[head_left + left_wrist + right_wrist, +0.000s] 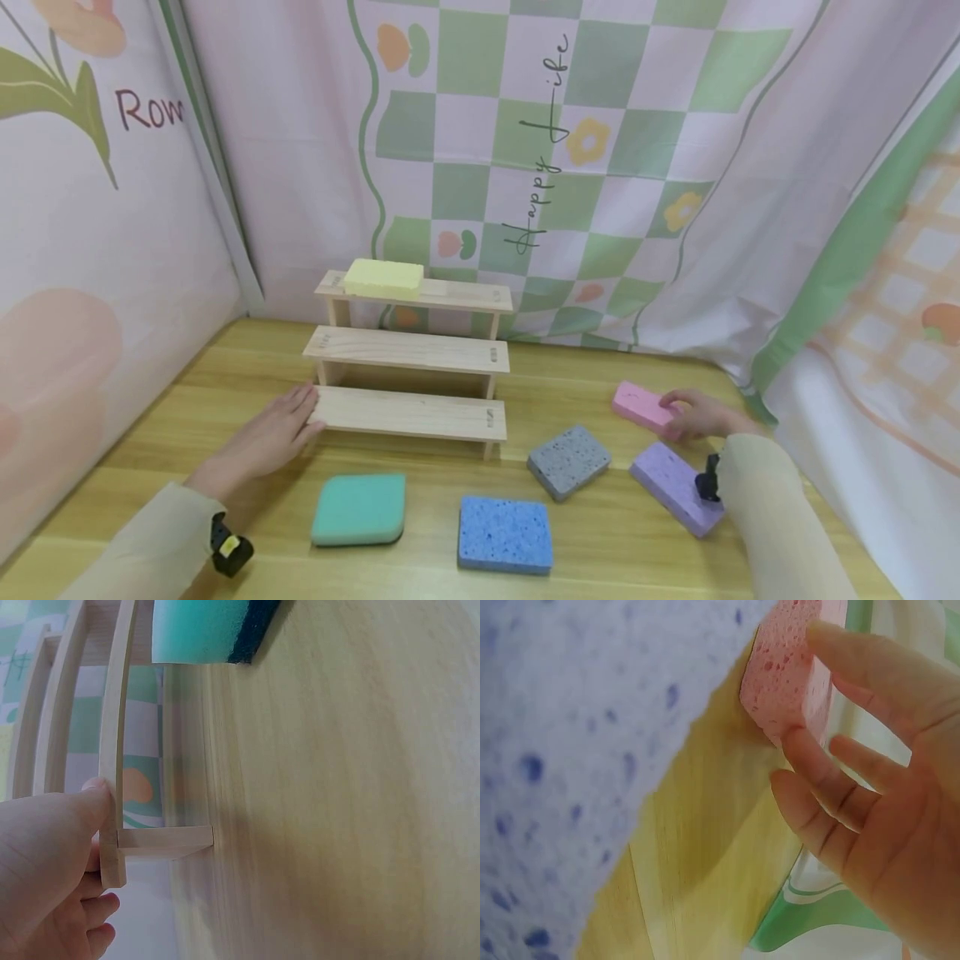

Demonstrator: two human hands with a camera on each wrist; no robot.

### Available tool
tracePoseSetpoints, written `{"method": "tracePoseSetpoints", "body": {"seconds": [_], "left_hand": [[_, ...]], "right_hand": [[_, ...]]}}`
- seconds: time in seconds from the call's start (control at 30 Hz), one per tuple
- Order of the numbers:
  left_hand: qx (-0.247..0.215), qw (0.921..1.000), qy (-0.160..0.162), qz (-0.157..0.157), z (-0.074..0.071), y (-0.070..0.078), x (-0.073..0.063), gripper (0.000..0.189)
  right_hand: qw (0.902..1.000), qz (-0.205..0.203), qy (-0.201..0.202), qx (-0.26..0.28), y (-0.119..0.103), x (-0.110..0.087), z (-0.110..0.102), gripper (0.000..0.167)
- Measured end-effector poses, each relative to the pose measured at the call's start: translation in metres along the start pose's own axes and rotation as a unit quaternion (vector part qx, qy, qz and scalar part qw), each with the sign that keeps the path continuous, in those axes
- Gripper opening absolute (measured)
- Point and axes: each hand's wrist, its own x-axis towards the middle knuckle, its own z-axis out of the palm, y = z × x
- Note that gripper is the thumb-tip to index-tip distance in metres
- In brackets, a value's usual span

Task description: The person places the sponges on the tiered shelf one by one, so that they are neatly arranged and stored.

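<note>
At the left end of a three-tier wooden shelf (408,414), my left hand (273,433) grips the lowest board. In the left wrist view the thumb lies on the board's edge, with fingers curled beneath it. My right hand (697,414) holds the right end of a pink sponge (641,404) at the table's right side. The right wrist view shows fingertips (799,742) against the pink sponge's near end, while a purple sponge (562,750) fills the left side. On the top tier sits a pale yellow sponge (384,278).
A teal sponge (358,508) with a dark underside, a blue sponge (505,533) and a grey sponge (568,461) lie on the wooden table (427,575) before the shelf. Below my right hand is the purple sponge (675,486). Printed curtains (300,167) enclose the back and sides.
</note>
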Motion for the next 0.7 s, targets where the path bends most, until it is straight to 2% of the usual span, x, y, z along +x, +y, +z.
{"method": "tracePoseSetpoints", "body": {"seconds": [0.17, 0.37, 0.53, 0.7], "left_hand": [[-0.001, 1.0000, -0.001, -0.001, -0.0010, 0.0008, 0.0000, 0.057], [0.001, 1.0000, 0.000, 0.003, -0.0004, 0.0000, 0.0000, 0.056], [0.002, 1.0000, 0.000, 0.002, 0.0009, -0.0014, 0.0005, 0.057], [0.003, 1.0000, -0.001, 0.001, 0.0009, -0.0012, 0.0007, 0.057]], "right_hand": [[0.9998, 0.010, -0.016, 0.004, 0.0000, 0.0010, 0.0002, 0.053], [0.9999, 0.009, -0.008, -0.005, 0.0024, 0.0036, 0.0018, 0.051], [1.0000, 0.002, 0.002, 0.008, 0.0067, 0.0051, 0.0037, 0.051], [0.9999, 0.002, 0.012, -0.008, 0.0086, 0.0069, 0.0037, 0.051]]}}
